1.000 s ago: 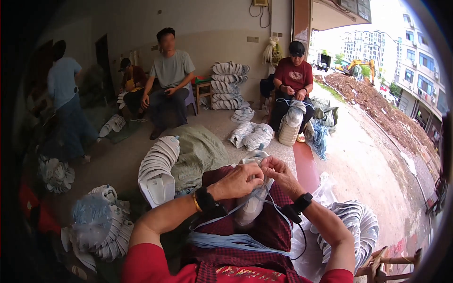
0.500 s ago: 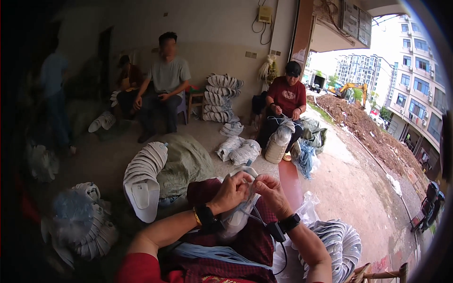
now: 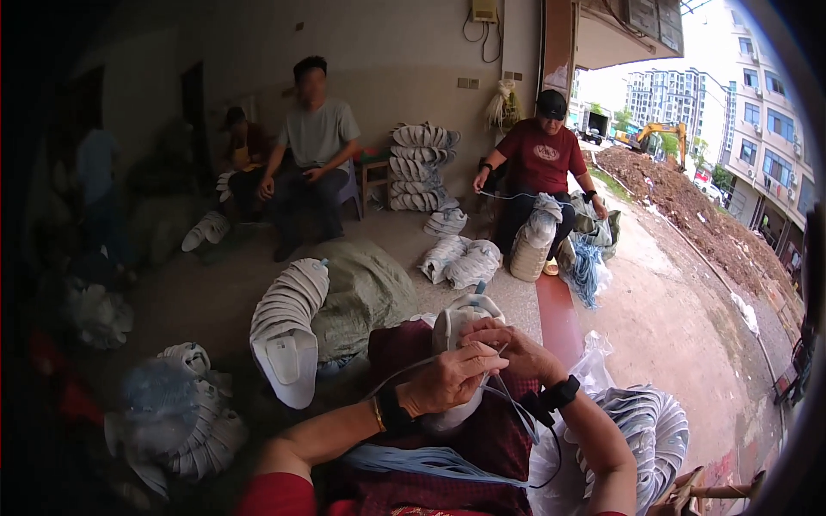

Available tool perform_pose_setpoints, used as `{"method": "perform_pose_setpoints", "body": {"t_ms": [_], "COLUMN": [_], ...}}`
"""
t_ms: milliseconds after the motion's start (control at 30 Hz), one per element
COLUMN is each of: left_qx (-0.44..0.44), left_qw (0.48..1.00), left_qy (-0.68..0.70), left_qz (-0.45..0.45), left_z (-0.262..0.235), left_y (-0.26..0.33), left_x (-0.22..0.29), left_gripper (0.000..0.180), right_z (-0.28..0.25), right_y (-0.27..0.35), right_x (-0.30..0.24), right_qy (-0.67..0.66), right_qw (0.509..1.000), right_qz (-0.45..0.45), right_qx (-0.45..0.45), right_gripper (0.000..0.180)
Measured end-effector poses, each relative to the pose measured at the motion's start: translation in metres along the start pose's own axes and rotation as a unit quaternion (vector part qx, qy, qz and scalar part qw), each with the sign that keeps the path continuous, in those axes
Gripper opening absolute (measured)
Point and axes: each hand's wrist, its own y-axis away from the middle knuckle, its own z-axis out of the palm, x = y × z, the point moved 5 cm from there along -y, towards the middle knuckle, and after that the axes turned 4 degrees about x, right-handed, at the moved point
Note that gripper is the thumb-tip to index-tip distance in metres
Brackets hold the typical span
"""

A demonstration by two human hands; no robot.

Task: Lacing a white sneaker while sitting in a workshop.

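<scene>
as the white shoe (image 3: 445, 331) underneath runs lengthwise toward the checked cloth's (image 3: 495, 439) far edge, your right hand (image 3: 520, 351), grip too hidden to tell, is nearer its opening; your left hand (image 3: 452, 378) pinches the lace (image 3: 400, 372).

Can see a white, rounded shoe upper (image 3: 446, 330) set over the lap (image 3: 496, 440). Likewise a thin pale-blue lace (image 3: 398, 375), curving off both sides.

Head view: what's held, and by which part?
Left hand: fingertips pinch a pale lace over the white shoe upper; end or mid-length, can't tell. Right hand: close by, hold unclear.
</scene>
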Motion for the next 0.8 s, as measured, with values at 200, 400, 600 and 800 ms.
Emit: {"method": "perform_pose_setpoints", "body": {"t_ms": [200,400,600,800], "left_qx": [0.048,0.249,0.418,0.347], "left_qw": [0.998,0.910,0.803,0.768], "left_qy": [0.017,-0.050,-0.231,-0.422], "left_qz": [-0.029,-0.329,-0.356,-0.334], "left_z": [-0.017,-0.167,-0.405,-0.452], "left_y": [-0.009,0.052,0.129,0.133], "left_x": [-0.003,-0.111,-0.189,-0.191], "left_gripper": [0.021,0.026,0.029,0.031], "right_z": [0.008,-0.089,-0.256,-0.196], "right_y": [0.001,0.091,0.378,0.332], "right_x": [-0.004,0.029,0.068,0.096], "right_qy": [-0.081,-0.292,-0.229,-0.058], "right_qw": [0.991,0.827,0.669,0.657], "right_qz": [0.077,0.237,0.258,0.480], "right_qx": [0.071,0.417,0.658,0.579], "right_gripper": [0.024,0.031,0.022,0.057]}}
